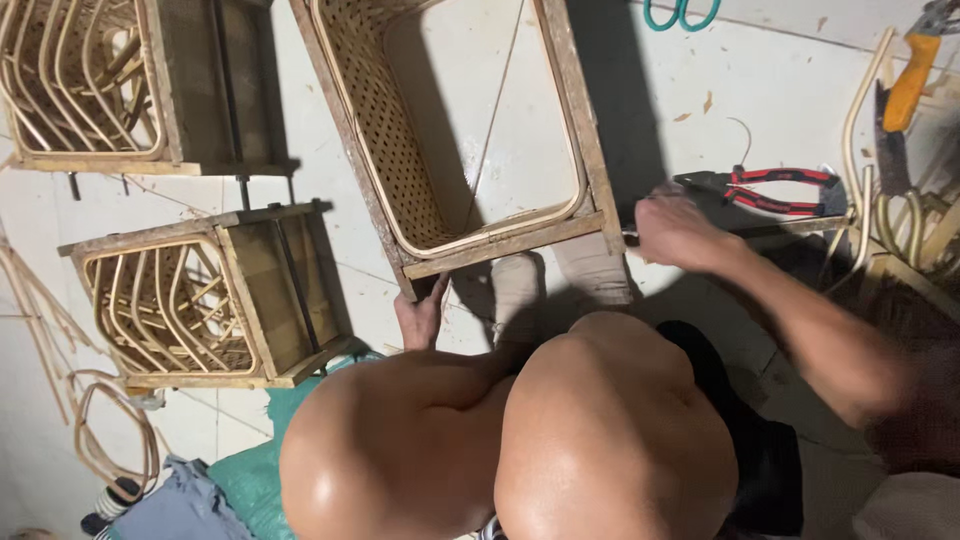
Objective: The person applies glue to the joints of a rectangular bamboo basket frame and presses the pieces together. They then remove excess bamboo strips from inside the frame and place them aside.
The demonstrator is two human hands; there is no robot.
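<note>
1. Left hand (420, 318): grip closed on the near left corner of the frame (505, 243), fingers wrapped under the wooden rail. It looks to be steadying the piece.
2. Right hand (672, 228): grip curled around a thin rod (790, 228) just off the frame's near right corner; blurred, so what the fingertips do I cannot tell.
3. Frame: a wooden rectangle lined with a woven cane wall and a bent cane rim. It stands on the tiled floor (780, 90) just beyond the knees, with both feet against its near rail.
4. Handling, judged: light for its bulk and stiff along the wood. The weave is likely springy and easily dented, so hold the rails or corners, not the mesh.
5. Nearby: red-handled pliers (775, 190) just past the right hand, teal scissors (680, 14) at the top edge, an orange-handled tool (912, 80) on the right.
6. Left: two other cane frames (200, 300), with loose cane loops (110, 440) beside them.
</note>
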